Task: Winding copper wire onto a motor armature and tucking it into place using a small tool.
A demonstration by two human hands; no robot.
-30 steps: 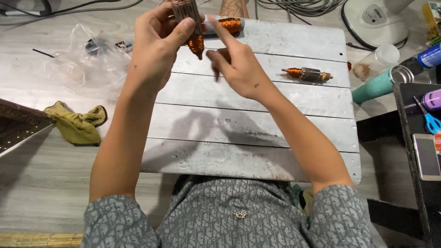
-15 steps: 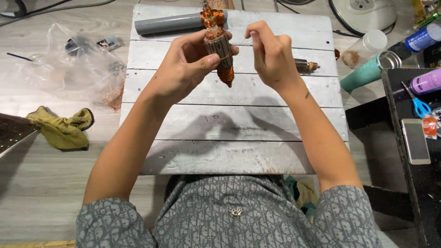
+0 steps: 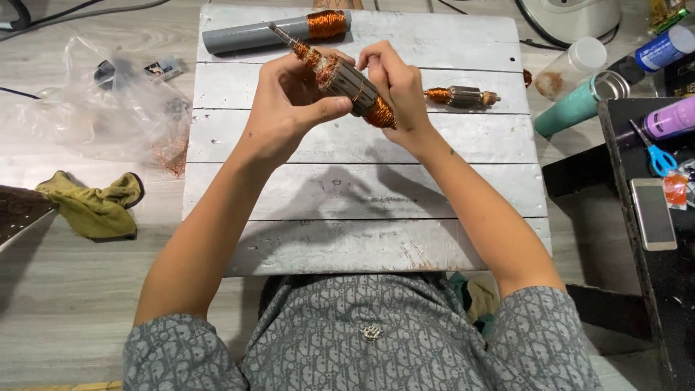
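Hands meet above the grey plank board (image 3: 362,195): the left hand (image 3: 289,105) wraps a motor armature (image 3: 347,85), the right hand (image 3: 394,83) pinches its copper end. It looks dense and rigid; the slotted core gives safer purchase than the fragile windings. A second armature (image 3: 461,95) lies just beside.

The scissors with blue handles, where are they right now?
In the head view, the blue-handled scissors lie at the far right on the black surface, just below the purple bottle and above the phone.
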